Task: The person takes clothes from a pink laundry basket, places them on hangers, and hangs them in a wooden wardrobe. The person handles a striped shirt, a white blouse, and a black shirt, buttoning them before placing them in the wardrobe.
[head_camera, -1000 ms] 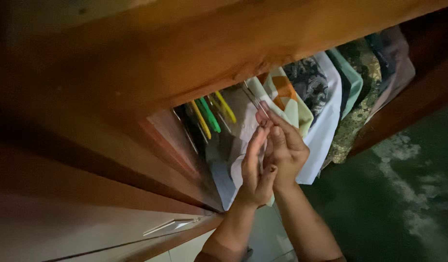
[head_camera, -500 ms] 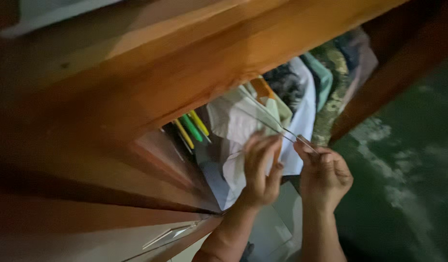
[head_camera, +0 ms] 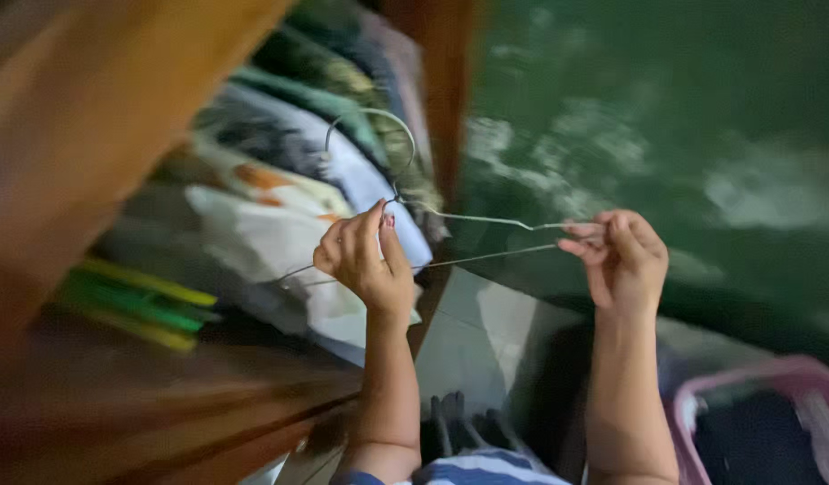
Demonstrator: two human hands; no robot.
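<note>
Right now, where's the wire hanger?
In the head view it is mid-frame: the wire hanger is held between the left hand and the right hand, its hook toward the hanging clothes.

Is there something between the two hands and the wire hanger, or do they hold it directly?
Nothing visible is between them. The left hand pinches the wire hanger near the neck below its hook, and the right hand grips one end. The hanger is bare, in front of the hanging clothes.
</note>
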